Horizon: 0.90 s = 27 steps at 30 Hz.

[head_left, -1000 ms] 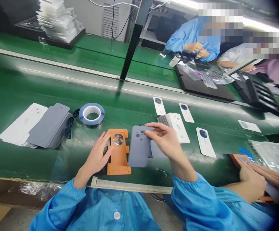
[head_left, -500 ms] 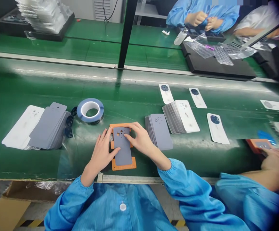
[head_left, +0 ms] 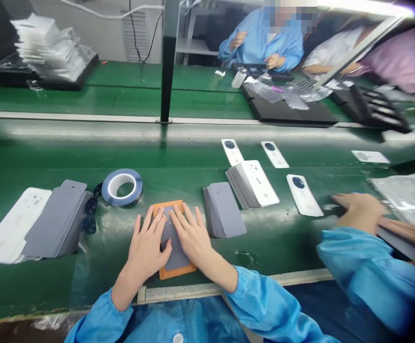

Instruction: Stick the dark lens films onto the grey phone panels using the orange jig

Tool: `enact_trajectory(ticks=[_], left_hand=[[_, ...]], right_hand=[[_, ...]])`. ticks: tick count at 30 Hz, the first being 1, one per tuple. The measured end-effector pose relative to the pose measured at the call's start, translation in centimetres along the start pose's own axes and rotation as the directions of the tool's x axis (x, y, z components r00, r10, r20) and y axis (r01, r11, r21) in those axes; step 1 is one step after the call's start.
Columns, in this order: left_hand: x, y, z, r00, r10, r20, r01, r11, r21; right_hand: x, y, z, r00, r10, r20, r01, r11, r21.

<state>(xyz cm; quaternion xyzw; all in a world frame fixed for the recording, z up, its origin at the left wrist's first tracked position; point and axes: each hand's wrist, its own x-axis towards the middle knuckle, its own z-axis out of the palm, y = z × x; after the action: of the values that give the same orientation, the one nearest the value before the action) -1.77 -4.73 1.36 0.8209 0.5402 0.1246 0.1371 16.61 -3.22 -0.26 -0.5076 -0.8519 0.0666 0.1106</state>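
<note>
An orange frame (head_left: 177, 272) lies on the green bench near its front edge, with a grey phone-shaped sheet (head_left: 176, 255) on top of it. My left hand (head_left: 148, 243) lies over the left side of the sheet, fingers spread and pointing away from me. Flat on the upper right part of the sheet rests my right hand (head_left: 193, 237), its fingers stretched out. The two hands are close together near the top of the sheet and cover its holes. Neither hand grips anything.
Left are white sheets (head_left: 17, 221), grey sheets (head_left: 55, 219), black discs (head_left: 91, 206) and a tape roll (head_left: 138, 188). Right are a grey stack (head_left: 227, 209), a white stack (head_left: 259, 183) and single white sheets (head_left: 303, 195). A co-worker's hand (head_left: 362, 209) reaches in at right.
The view has tilted up and shifted right. My right hand has gone from bent fingers at the sheet's top to lying flat on it. The co-worker's hand has reached farther over the bench.
</note>
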Motion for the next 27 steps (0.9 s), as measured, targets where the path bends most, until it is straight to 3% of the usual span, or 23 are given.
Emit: enact_trajectory(ticks=[5,9,10,12,15,19,23,27], left_hand=[[-0.6,-1.3,2.3,0.993,-0.002,-0.117,-0.004,0.998,-0.057],[-0.8,-2.0,3.9,0.962,-0.043,-0.271,-0.043,0.952,-0.302],[-1.0,-2.0,3.8,0.951,-0.112,-0.289,0.000,0.932,-0.361],[-1.5,-1.8,3.1,0.932,-0.279,-0.231,0.139,0.865,-0.482],[-2.1,-1.2,1.4,0.885,-0.464,-0.021,0.331,0.661,-0.673],[-2.4,0.1,-0.2,0.811,-0.577,0.100,0.370,0.373,-0.851],[-2.2,0.5,-0.2,0.759,-0.621,0.195,0.388,0.192,-0.901],[-1.1,-0.3,-0.1,0.763,-0.608,0.217,0.339,0.092,-0.936]], right_hand=[[-1.5,-1.2,-0.4,0.994,0.112,0.010,-0.112,0.991,0.070],[-3.0,-2.5,-1.0,0.967,0.254,-0.022,-0.244,0.949,0.197],[-3.2,-2.8,-1.4,0.961,0.276,-0.021,-0.262,0.933,0.247],[-3.5,-3.5,-2.7,0.950,0.311,-0.025,-0.282,0.891,0.356],[-3.6,-4.4,-5.5,0.937,0.349,-0.025,-0.283,0.797,0.534],[-3.6,-4.5,-8.1,0.944,0.306,0.124,-0.298,0.627,0.720],[-2.6,-3.3,-6.8,0.907,0.351,0.234,-0.406,0.580,0.706],[0.1,-1.2,-4.6,0.911,0.277,0.304,-0.396,0.393,0.830]])
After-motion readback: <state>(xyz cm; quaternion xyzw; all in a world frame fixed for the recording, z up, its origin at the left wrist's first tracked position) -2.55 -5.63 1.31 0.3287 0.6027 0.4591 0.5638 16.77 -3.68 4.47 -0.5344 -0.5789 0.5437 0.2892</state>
